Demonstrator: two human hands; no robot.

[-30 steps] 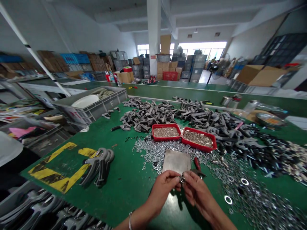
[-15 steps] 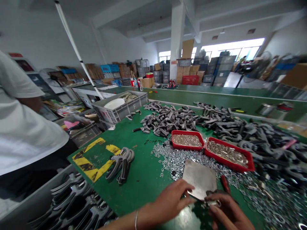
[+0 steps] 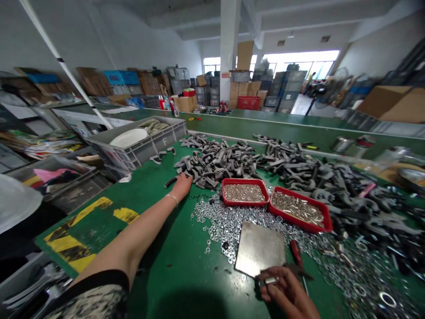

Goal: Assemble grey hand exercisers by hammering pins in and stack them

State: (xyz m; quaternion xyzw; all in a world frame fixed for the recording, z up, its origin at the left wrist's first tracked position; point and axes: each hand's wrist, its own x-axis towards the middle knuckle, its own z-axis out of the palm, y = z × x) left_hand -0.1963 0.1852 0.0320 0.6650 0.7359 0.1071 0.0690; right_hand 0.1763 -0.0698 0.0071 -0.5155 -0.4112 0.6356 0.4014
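Note:
My left hand [image 3: 182,186] reaches across the green table to the near left edge of the pile of grey and black handle parts [image 3: 219,161]. Its fingers are bent over a part there, and their grip is too small to make out. At the lower right, my right hand [image 3: 282,288] pinches a small part with a metal spring [image 3: 270,280], just off the front edge of a square metal plate [image 3: 260,248]. Red-handled pliers [image 3: 296,253] lie right of the plate. Two red trays [image 3: 228,203] [image 3: 282,215] of small metal pieces stand behind it.
Loose washers [image 3: 226,221] are scattered around the plate and trays. A grey crate [image 3: 133,155] stands at the table's left. Yellow and black tape [image 3: 66,241] marks the left corner. Part of a person in white [image 3: 16,201] shows at the left edge.
My left hand has left the spring part and stretched forward and left to the pile. My right hand still holds the spring part. The view has turned right, and the taped corner shows no clamps.

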